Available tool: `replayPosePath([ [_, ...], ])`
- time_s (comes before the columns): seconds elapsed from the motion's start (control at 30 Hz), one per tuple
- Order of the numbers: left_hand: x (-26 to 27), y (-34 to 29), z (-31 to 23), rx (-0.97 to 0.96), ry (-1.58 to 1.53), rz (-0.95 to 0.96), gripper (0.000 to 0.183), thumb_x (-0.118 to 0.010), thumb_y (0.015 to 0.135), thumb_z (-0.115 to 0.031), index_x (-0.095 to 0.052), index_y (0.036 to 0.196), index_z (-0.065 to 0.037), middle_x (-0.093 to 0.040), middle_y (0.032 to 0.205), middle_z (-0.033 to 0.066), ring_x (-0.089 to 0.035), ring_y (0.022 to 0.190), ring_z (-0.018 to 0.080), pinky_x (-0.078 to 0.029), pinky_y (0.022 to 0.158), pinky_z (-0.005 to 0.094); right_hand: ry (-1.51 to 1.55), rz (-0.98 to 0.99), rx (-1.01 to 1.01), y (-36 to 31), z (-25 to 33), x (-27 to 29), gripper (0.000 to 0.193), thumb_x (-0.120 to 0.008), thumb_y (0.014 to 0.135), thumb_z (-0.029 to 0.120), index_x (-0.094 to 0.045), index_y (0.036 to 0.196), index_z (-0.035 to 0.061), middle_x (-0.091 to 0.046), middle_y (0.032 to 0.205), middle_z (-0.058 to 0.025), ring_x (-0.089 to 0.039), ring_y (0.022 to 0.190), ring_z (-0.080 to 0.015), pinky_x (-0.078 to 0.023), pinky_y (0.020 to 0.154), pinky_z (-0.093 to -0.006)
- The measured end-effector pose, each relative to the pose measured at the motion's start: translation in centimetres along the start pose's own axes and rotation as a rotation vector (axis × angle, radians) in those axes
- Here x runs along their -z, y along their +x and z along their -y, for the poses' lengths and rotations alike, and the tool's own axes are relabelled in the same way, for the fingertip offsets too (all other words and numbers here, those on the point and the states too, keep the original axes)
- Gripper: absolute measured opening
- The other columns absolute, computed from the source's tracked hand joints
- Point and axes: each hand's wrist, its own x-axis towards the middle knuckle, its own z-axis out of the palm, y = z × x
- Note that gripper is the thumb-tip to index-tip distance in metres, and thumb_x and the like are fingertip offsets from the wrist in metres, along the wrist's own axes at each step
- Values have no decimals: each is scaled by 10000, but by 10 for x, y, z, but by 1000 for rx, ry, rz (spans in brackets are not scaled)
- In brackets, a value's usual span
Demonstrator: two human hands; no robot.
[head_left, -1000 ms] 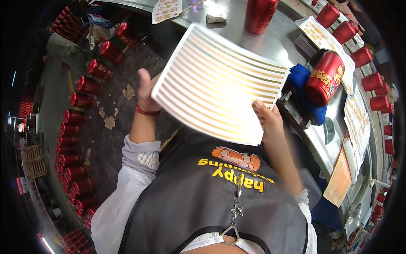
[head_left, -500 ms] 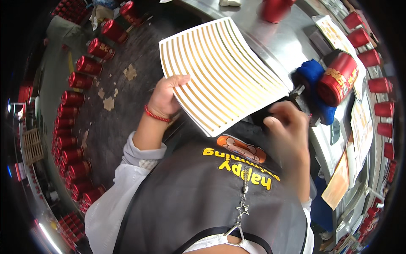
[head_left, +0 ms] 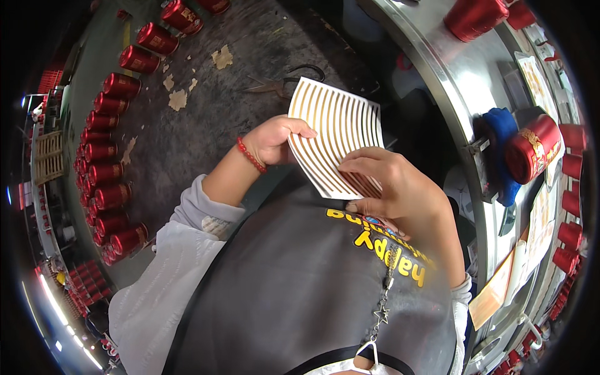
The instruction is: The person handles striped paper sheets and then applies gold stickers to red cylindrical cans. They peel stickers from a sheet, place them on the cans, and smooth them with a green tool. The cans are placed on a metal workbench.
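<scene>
A thin stack of white sheets with gold stripes (head_left: 334, 122) is held up in front of my apron, slightly bent. My left hand (head_left: 275, 139), wearing a red beaded bracelet, grips its left edge with the thumb on top. My right hand (head_left: 400, 187) is at the lower right of the stack. Its fingers curve over the striped face and its thumb lies by the bottom edge; the hand hides the lower right edge. Just beyond the sheets, scissors (head_left: 272, 87) with dark handles lie on the dark tabletop (head_left: 212, 119).
Several red canisters (head_left: 103, 152) stand in a curved row at the left. On the right, a red canister (head_left: 531, 150) lies on a blue cloth (head_left: 500, 125) at the metal bench (head_left: 431, 53). More red canisters (head_left: 478, 15) stand along that bench. Torn paper scraps (head_left: 178, 100) stick to the dark tabletop.
My right hand has moved left and inward onto the striped sheets. The stack has come closer to my body and is tilted and bent more. The view has shifted, bringing the scissors into sight.
</scene>
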Motion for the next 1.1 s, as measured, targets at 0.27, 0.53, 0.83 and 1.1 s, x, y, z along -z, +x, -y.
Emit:
replayPosePath([
  [0.27,6,21,9,77,-127,65,433,-563,954,-106,-512,1353,56,-642,1277,197,-655,1139,317,-500,1029,458,178,48,-34,-6,-25,0,576,-869,712,335,-669,1094,-48,-678,994,-183,-664,914,-337,-514,824,-384],
  [0.53,12,31,10,67,-146,107,430,-555,967,-104,-504,1361,63,-641,1279,211,-661,1140,321,-516,1015,458,183,70,-37,-6,-29,4,590,-880,693,332,-667,1107,-30,-678,996,-169,-667,922,-323,-514,816,-371],
  [0.83,13,31,11,94,-157,110,425,-543,976,-110,-507,1361,67,-639,1284,212,-659,1147,315,-513,1023,451,186,71,-41,-8,-34,4,578,-888,683,306,-673,1106,-24,-683,997,-154,-670,913,-297,-517,821,-364],
  [1.1,10,32,11,99,-90,50,440,-574,954,-130,-520,1355,43,-637,1297,180,-640,1169,315,-481,1052,468,211,71,-63,-10,-36,4,577,-889,683,309,-678,1105,-22,-685,1012,-147,-668,922,-291,-519,832,-361],
])
